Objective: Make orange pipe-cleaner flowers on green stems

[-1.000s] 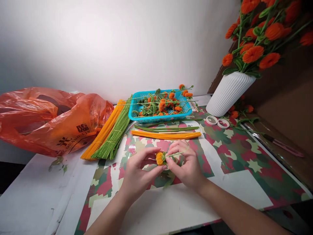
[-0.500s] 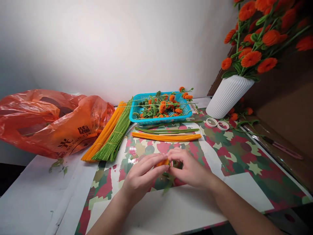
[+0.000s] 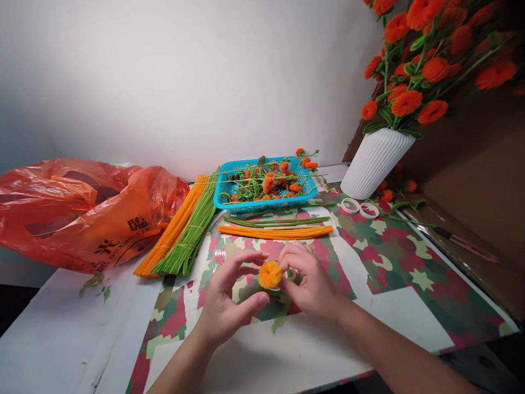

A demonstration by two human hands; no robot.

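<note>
A small yellow-orange pipe-cleaner flower (image 3: 270, 274) is between my hands, its round head facing me. My right hand (image 3: 308, 276) pinches it from behind, at its right side. Some green shows beside those fingers and hangs blurred below the flower; its exact form I cannot make out. My left hand (image 3: 234, 291) is on the other side, with thumb and fingers spread around the flower and apart from it. Beyond my hands lie a row of orange pipe cleaners (image 3: 275, 232) and some green pipe cleaners (image 3: 287, 221).
A blue basket (image 3: 266, 206) holds small orange flowers and green stems. Left are bundles of orange stems (image 3: 176, 227) and green stems (image 3: 191, 235), beside a red plastic bag (image 3: 94, 219). A white vase (image 3: 375, 164) of orange flowers, tape rolls (image 3: 350, 206) and a pink-handled tool (image 3: 471, 247) are right.
My left hand has let go of the flower and opened leftward, uncovering the flower head. My right hand keeps hold of it. The camera view has shifted slightly.
</note>
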